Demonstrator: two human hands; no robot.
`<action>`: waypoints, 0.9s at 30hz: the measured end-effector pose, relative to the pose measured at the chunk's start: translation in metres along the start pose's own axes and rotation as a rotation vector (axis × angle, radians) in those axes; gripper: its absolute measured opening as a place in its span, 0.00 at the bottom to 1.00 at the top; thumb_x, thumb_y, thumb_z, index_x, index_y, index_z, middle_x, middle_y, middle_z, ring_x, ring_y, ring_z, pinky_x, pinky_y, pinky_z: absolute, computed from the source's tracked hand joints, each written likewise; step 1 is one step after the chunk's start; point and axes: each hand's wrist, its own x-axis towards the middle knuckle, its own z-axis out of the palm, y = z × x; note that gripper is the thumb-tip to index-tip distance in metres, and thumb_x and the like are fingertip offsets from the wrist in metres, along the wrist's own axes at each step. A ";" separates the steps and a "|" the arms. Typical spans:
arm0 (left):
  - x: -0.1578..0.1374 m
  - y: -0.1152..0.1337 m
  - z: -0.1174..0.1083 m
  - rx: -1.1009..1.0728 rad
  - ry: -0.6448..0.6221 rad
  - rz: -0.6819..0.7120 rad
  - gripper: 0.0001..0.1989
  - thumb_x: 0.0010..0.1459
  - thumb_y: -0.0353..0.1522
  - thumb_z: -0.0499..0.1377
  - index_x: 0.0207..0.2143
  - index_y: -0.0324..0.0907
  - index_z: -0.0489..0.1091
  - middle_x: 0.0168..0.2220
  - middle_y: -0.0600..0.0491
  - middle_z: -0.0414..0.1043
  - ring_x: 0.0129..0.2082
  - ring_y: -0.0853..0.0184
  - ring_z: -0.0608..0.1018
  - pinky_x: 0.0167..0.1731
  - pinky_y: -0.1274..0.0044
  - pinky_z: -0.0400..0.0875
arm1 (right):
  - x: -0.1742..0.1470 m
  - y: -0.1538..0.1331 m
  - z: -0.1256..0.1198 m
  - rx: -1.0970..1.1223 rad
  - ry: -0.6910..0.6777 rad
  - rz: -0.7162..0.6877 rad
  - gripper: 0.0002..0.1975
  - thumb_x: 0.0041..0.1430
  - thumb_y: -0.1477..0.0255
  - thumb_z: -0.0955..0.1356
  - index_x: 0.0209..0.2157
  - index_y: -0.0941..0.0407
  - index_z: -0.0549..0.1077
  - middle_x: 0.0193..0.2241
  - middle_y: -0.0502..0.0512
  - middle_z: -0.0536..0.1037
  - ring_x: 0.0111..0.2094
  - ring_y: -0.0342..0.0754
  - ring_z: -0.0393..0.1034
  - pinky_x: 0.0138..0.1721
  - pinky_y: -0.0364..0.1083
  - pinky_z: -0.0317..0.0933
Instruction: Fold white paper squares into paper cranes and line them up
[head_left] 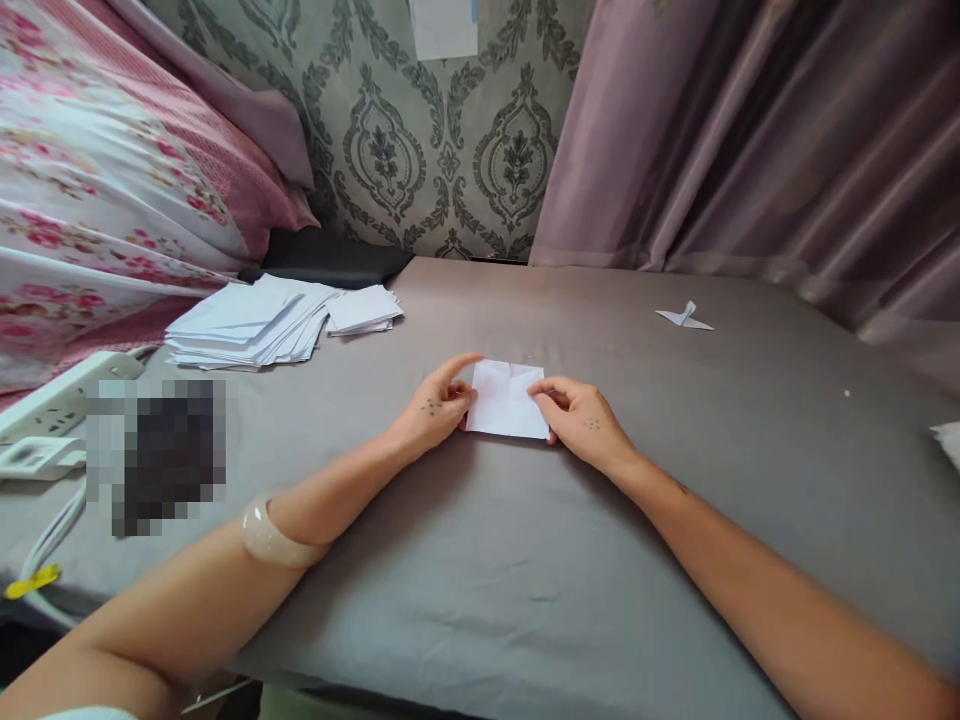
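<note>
A small white sheet of paper with crease lines is held just above the grey cloth surface, near the middle of the view. My left hand grips its left edge, thumb on the near face and index finger stretched along the top corner. On the right edge, my right hand pinches the sheet between thumb and fingers. Some fingertips of both hands are hidden behind the paper.
Stacks of white paper and smaller sheets lie at the back left. A folded paper bird rests at the back right. A white power strip with cables sits at the left. Purple curtains hang behind.
</note>
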 end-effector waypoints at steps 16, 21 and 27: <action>0.000 -0.009 -0.005 0.513 -0.024 0.138 0.15 0.53 0.32 0.54 0.40 0.49 0.76 0.37 0.49 0.71 0.40 0.59 0.69 0.42 0.70 0.66 | 0.006 0.010 -0.022 -0.297 -0.178 -0.126 0.13 0.52 0.70 0.65 0.39 0.51 0.77 0.37 0.52 0.73 0.28 0.42 0.65 0.30 0.43 0.58; 0.005 -0.006 -0.002 0.587 0.054 0.130 0.12 0.56 0.40 0.56 0.29 0.46 0.76 0.35 0.48 0.69 0.40 0.57 0.67 0.45 0.66 0.63 | 0.007 0.006 -0.014 -0.320 -0.068 -0.053 0.10 0.55 0.63 0.66 0.31 0.52 0.77 0.37 0.53 0.72 0.29 0.44 0.66 0.32 0.45 0.59; 0.011 0.001 0.003 0.610 0.154 0.035 0.10 0.56 0.39 0.58 0.28 0.42 0.73 0.38 0.47 0.69 0.43 0.57 0.67 0.47 0.67 0.63 | 0.012 0.006 -0.009 -0.377 0.080 -0.023 0.14 0.57 0.62 0.64 0.24 0.55 0.73 0.33 0.55 0.73 0.31 0.47 0.66 0.36 0.47 0.59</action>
